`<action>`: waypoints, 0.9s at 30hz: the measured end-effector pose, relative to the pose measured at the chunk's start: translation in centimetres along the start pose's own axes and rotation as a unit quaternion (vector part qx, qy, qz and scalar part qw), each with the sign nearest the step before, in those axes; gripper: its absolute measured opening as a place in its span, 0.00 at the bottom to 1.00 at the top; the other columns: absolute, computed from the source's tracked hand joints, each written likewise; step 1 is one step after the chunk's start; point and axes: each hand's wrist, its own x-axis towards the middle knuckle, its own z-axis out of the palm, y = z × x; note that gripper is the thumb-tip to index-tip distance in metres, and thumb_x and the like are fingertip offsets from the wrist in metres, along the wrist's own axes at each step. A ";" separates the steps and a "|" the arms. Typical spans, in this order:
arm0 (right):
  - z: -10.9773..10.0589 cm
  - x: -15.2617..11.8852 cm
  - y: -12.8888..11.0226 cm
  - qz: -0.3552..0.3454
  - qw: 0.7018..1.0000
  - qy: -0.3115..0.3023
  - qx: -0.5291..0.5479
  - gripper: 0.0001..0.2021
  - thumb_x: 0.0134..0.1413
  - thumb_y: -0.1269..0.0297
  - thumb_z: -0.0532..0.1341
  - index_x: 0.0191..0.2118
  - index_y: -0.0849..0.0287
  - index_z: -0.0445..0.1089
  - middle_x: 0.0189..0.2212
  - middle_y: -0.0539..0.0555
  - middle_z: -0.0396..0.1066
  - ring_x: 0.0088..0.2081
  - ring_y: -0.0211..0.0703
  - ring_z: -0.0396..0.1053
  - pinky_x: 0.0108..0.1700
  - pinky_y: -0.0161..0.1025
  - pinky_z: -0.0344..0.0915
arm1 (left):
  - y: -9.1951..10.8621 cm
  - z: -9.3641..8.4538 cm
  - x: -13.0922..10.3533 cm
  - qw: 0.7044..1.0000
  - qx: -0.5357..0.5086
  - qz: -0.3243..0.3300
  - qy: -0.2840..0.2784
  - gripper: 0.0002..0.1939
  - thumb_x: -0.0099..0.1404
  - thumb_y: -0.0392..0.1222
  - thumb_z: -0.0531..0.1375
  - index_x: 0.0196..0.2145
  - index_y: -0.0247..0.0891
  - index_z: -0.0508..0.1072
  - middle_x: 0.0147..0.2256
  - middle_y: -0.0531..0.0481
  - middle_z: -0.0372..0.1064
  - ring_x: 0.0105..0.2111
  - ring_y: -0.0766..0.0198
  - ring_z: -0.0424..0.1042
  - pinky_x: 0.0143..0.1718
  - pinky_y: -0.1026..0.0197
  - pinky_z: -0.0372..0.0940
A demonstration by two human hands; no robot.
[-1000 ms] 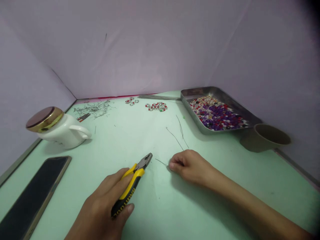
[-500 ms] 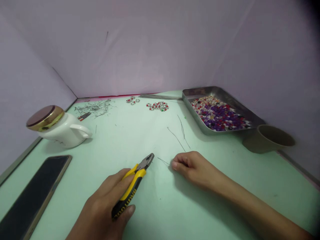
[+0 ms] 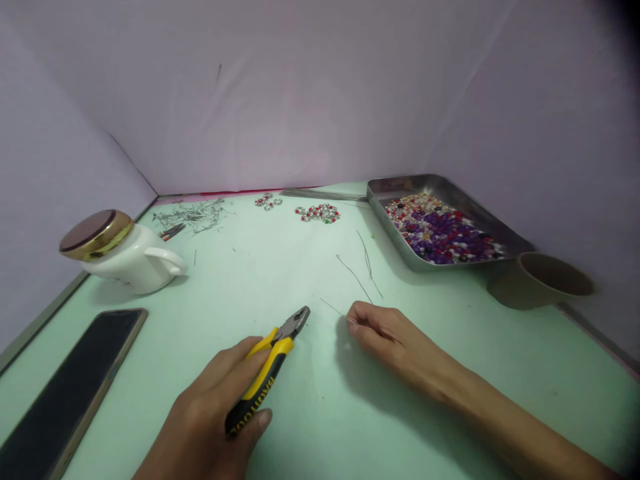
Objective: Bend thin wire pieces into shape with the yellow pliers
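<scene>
My left hand (image 3: 215, 400) is wrapped round the yellow and black handles of a pair of pliers (image 3: 263, 373). The jaws point up and to the right, a little above the tabletop or on it; I cannot tell which. Between the fingertips of my right hand (image 3: 377, 327) is a thin piece of wire (image 3: 331, 307), its free end reaching left toward the plier jaws, apart from them. Just beyond my right hand, two more thin wires (image 3: 354, 279) (image 3: 367, 257) lie on the table.
A metal tray (image 3: 415, 261) of mixed beads stands at back right, beside a brown cup (image 3: 515, 287). Beaded rings (image 3: 320, 213), long wires (image 3: 325, 195) and a heap of wire bits (image 3: 193, 217) lie along the back. A lidded white mug (image 3: 140, 260) and a phone (image 3: 70, 393) sit left.
The wire in my right hand has tilted, its free end rising. My right hand has turned slightly and lifted a little. My left hand with the pliers has hardly moved.
</scene>
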 end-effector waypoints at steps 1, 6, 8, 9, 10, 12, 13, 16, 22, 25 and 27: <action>0.0 -0.1 0.0 -0.007 1.000 0.004 0.001 0.09 0.54 0.65 0.48 0.24 0.58 0.56 0.19 0.47 0.57 0.23 0.35 0.54 0.23 0.33 0.50 | 0.0 0.0 0.0 1.000 0.001 0.001 0.002 0.26 0.55 0.35 0.52 0.52 0.54 0.57 0.53 0.59 0.57 0.52 0.62 0.59 0.52 0.64 0.57; 0.0 -0.3 0.2 -0.049 0.998 0.013 -0.024 0.13 0.58 0.63 0.44 0.26 0.59 0.59 0.20 0.47 0.58 0.23 0.35 0.55 0.25 0.33 0.52 | 0.0 -0.2 0.1 1.000 0.008 0.016 0.003 0.24 0.55 0.35 0.52 0.50 0.51 0.60 0.52 0.58 0.59 0.51 0.62 0.61 0.51 0.64 0.59; 0.3 -0.3 0.4 -0.072 0.996 0.031 -0.048 0.13 0.58 0.64 0.45 0.25 0.59 0.60 0.20 0.48 0.59 0.23 0.35 0.56 0.25 0.33 0.53 | 0.1 -0.3 0.2 1.000 0.013 0.020 0.002 0.23 0.55 0.35 0.51 0.50 0.50 0.60 0.52 0.57 0.59 0.51 0.62 0.61 0.51 0.64 0.59; 0.5 -0.3 0.5 -0.088 0.994 0.045 -0.057 0.12 0.57 0.66 0.46 0.26 0.59 0.61 0.20 0.48 0.60 0.23 0.35 0.56 0.26 0.33 0.54 | 0.1 -0.3 0.2 1.000 0.016 0.021 0.001 0.23 0.56 0.35 0.51 0.50 0.50 0.60 0.52 0.57 0.59 0.51 0.62 0.61 0.51 0.64 0.59; 0.6 -0.2 0.7 -0.106 0.991 0.058 -0.061 0.11 0.56 0.67 0.47 0.26 0.60 0.61 0.21 0.49 0.60 0.24 0.36 0.58 0.28 0.33 0.55 | 0.1 -0.3 0.2 1.000 0.019 0.020 -0.002 0.23 0.56 0.36 0.51 0.50 0.50 0.59 0.52 0.58 0.59 0.51 0.63 0.60 0.51 0.64 0.59; 1.0 -0.1 1.1 -0.137 0.985 0.082 -0.061 0.09 0.55 0.70 0.49 0.26 0.60 0.63 0.25 0.50 0.62 0.27 0.36 0.60 0.31 0.34 0.57 | 0.1 -0.4 0.2 0.999 0.025 0.019 -0.008 0.24 0.56 0.36 0.51 0.50 0.51 0.58 0.52 0.58 0.58 0.52 0.63 0.60 0.51 0.64 0.59; 1.1 -0.1 1.3 -0.145 0.984 0.089 -0.061 0.09 0.54 0.70 0.50 0.27 0.60 0.63 0.26 0.51 0.62 0.28 0.36 0.61 0.31 0.34 0.58 | 0.1 -0.5 0.2 0.999 0.026 0.018 -0.011 0.24 0.56 0.36 0.51 0.50 0.51 0.58 0.53 0.58 0.58 0.52 0.63 0.60 0.51 0.64 0.59; 1.3 -0.1 1.8 -0.149 0.982 0.094 -0.065 0.09 0.53 0.71 0.52 0.27 0.58 0.67 0.27 0.50 0.63 0.28 0.35 0.61 0.30 0.33 0.58 | 0.1 -0.6 0.2 0.999 0.027 0.021 -0.012 0.24 0.56 0.35 0.51 0.51 0.52 0.57 0.53 0.58 0.58 0.52 0.63 0.60 0.50 0.64 0.60; 1.7 -0.3 2.0 -0.117 0.977 0.134 -0.114 0.09 0.52 0.69 0.54 0.29 0.56 0.71 0.24 0.49 0.65 0.26 0.36 0.63 0.29 0.33 0.57 | 0.2 -0.6 0.3 0.999 0.030 0.013 -0.007 0.25 0.55 0.35 0.51 0.51 0.51 0.57 0.52 0.57 0.58 0.51 0.60 0.61 0.49 0.61 0.62; 1.9 -0.5 1.9 -0.113 0.971 0.146 -0.150 0.08 0.51 0.68 0.55 0.29 0.54 0.72 0.25 0.49 0.67 0.27 0.37 0.64 0.29 0.34 0.58 | 0.2 -0.6 0.3 0.999 0.034 0.017 -0.009 0.26 0.55 0.34 0.51 0.51 0.51 0.57 0.52 0.55 0.58 0.51 0.59 0.61 0.49 0.61 0.62; 2.0 -0.5 1.9 -0.111 0.969 0.151 -0.164 0.08 0.51 0.68 0.55 0.30 0.54 0.72 0.25 0.49 0.68 0.27 0.37 0.65 0.29 0.34 0.58 | 0.1 -0.6 0.3 0.999 0.035 0.014 -0.013 0.26 0.55 0.34 0.51 0.51 0.51 0.56 0.53 0.56 0.57 0.51 0.59 0.61 0.49 0.60 0.61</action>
